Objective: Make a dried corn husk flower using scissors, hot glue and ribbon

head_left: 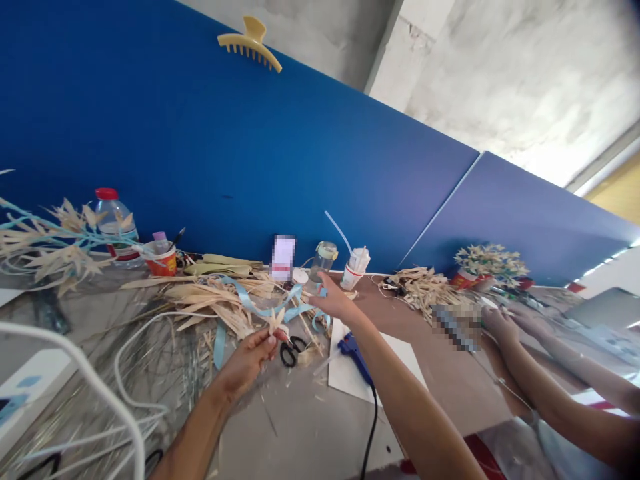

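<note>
Cluttered tabletop (300, 427) w/ blue partition (250, 147) behind.
Left hand (249, 359) pinched a straw flower (276, 322) just above scissors (291, 351); right hand (334, 302) was open over blue ribbon (249, 303) & straw pile (220, 300); glue gun (352, 347) lay under the forearm; another person's hands (500, 323) were at right.

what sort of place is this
Most likely a craft workbench against a blue partition: dried straw strips are heaped on it, scissors and a blue glue gun lie beside them, and the left hand pinches a small straw flower.
</note>
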Demonstrator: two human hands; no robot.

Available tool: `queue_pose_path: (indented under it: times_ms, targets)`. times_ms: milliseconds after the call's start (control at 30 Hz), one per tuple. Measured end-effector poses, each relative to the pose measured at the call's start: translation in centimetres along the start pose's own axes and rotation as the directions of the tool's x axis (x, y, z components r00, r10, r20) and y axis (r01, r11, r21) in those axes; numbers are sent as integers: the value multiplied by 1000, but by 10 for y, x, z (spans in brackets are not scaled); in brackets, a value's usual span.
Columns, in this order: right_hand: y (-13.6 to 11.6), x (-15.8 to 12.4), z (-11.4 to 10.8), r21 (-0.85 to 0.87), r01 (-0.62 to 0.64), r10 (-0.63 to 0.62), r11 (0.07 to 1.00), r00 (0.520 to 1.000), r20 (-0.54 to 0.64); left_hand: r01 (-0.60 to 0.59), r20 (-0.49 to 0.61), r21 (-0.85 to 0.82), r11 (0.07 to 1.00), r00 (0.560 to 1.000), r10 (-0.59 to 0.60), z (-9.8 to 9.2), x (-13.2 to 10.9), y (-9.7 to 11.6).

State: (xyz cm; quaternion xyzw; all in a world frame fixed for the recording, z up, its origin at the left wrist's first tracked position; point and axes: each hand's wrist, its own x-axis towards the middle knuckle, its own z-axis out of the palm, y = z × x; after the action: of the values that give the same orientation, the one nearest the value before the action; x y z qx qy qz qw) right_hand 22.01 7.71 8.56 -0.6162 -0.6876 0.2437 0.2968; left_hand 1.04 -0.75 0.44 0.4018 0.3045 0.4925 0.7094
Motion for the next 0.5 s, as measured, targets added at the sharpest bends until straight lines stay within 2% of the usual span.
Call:
queue_pose_path:
  times_ms: [100, 233, 300, 433, 500]
  targets:
    - [16, -23, 20, 140, 71, -84, 988, 993, 83, -40, -91, -190, 981, 996, 23, 1, 2, 3]
    - [19, -44, 44, 300, 166, -190, 939, 980, 53, -44, -114, -335, 941, 993, 6, 2, 3, 6]
    - [13, -52, 51, 346, 154, -181, 926, 982, 47, -51, -109, -335, 941, 994, 15, 2, 4, 6]
    - [-5, -67, 58, 453, 29, -114, 891, 981, 160, -89, -143, -324, 942, 989, 45, 0, 4, 7]
    - [-13, -73, 61, 470, 39, -127, 882, 979, 157, -84, -169, -327, 941, 985, 30, -2, 4, 8]
